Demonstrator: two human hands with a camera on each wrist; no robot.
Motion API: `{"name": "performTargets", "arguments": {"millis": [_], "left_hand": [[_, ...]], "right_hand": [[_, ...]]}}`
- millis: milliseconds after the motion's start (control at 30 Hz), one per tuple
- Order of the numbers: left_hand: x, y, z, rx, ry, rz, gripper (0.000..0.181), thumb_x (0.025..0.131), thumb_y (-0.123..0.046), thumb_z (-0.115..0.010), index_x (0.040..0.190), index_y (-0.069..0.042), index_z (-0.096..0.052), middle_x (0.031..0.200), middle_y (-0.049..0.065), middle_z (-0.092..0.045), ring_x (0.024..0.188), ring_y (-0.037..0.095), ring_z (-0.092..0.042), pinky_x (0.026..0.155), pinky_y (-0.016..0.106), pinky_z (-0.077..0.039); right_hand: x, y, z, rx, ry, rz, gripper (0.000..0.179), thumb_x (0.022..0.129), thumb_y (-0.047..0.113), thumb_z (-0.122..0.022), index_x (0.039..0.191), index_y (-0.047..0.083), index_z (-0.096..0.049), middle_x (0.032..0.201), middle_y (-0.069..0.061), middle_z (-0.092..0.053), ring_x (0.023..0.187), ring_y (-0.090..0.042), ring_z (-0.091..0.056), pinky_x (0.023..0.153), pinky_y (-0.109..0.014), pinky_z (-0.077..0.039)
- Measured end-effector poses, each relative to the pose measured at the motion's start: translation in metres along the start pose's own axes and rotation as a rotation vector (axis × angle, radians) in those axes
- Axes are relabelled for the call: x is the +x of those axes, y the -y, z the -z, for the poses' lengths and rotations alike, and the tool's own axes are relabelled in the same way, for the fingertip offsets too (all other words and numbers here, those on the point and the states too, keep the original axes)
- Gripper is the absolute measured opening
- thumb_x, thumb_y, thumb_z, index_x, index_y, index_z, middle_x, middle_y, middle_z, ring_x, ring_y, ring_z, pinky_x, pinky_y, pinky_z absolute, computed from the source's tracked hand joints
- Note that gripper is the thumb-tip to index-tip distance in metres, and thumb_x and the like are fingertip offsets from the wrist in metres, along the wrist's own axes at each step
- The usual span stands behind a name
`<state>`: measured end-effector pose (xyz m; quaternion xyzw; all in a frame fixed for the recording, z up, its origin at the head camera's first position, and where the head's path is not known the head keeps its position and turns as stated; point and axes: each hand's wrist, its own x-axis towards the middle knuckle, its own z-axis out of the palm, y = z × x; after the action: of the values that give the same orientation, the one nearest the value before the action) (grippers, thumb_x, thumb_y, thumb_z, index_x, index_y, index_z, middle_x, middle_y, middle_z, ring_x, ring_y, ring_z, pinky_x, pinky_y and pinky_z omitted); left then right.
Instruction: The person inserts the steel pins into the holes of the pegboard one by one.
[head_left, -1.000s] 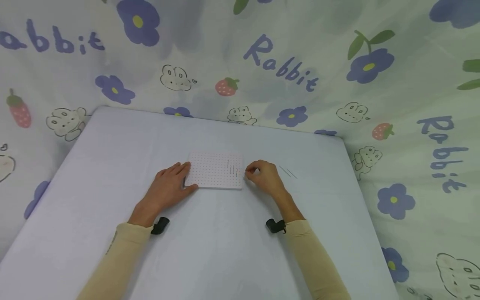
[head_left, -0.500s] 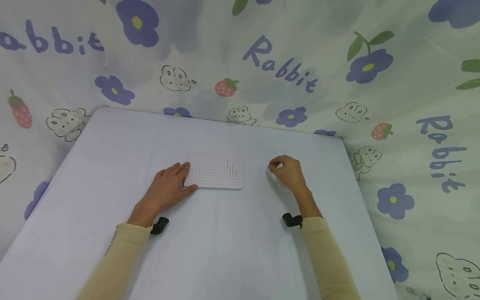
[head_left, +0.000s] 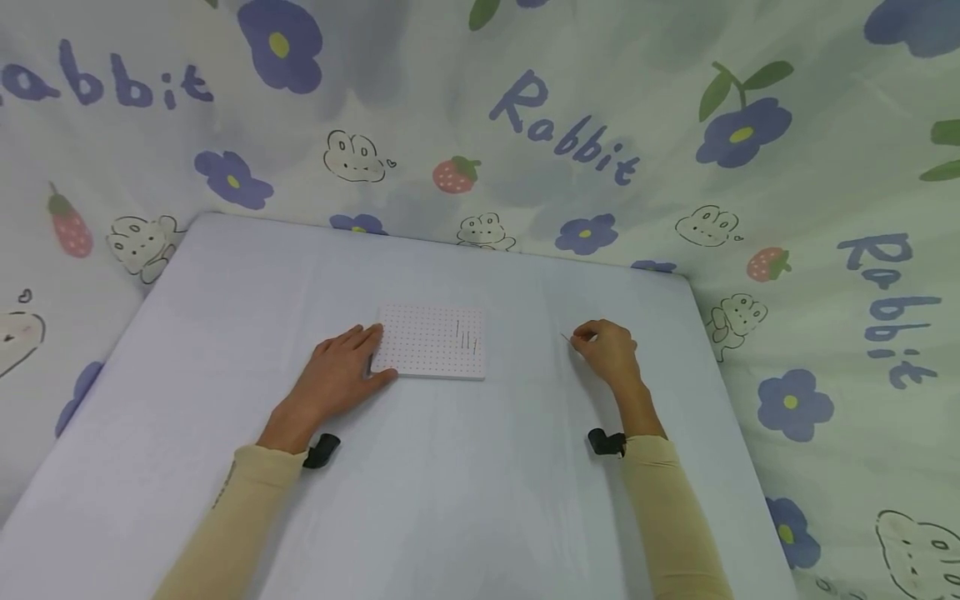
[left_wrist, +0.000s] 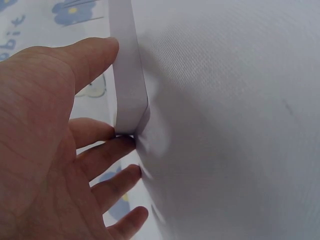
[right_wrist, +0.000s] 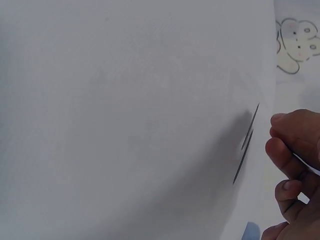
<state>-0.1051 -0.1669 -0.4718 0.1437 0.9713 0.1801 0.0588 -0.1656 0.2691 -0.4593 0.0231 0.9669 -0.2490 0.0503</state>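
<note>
A white board dotted with rows of small holes lies on the white table. Several thin dark needles show at its right side, apparently standing in the holes. My left hand touches the board's near left corner, fingers at the left edge and thumb at the front edge; its fingers look extended in the left wrist view. To the right of the board, my right hand hovers low beside two loose needles on the table. Its thumb and index tips are near each other, with nothing visible between them.
The white table runs back to a patterned curtain with rabbits, flowers and strawberries, which also hangs along both sides. A small black device sits at the left wrist, and another black device at the right.
My right hand has moved away from the board's right edge, out to the right over the loose needles. My left hand and the board have stayed in place.
</note>
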Motion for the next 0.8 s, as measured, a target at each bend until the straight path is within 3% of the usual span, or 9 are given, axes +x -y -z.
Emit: {"name": "performTargets", "arguments": {"millis": [433, 800], "left_hand": [[0.000, -0.001, 0.000, -0.004, -0.006, 0.003, 0.080, 0.096, -0.043, -0.067, 0.154, 0.002, -0.035, 0.159, 0.021, -0.036, 0.146, 0.043, -0.030, 0.114, 0.064, -0.026], [-0.001, -0.001, -0.002, -0.007, -0.021, 0.012, 0.080, 0.094, -0.042, -0.068, 0.154, 0.001, -0.037, 0.158, 0.019, -0.038, 0.147, 0.042, -0.031, 0.114, 0.063, -0.027]], "right_hand": [[0.003, -0.001, -0.009, -0.110, 0.017, 0.012, 0.020, 0.096, 0.025, -0.068, 0.107, 0.011, -0.078, 0.105, -0.008, -0.075, 0.106, -0.036, -0.065, 0.093, -0.064, -0.039], [0.004, -0.001, -0.015, -0.199, -0.031, 0.063, 0.018, 0.096, 0.023, -0.069, 0.102, 0.011, -0.079, 0.103, -0.009, -0.076, 0.103, -0.036, -0.065, 0.088, -0.063, -0.042]]}}
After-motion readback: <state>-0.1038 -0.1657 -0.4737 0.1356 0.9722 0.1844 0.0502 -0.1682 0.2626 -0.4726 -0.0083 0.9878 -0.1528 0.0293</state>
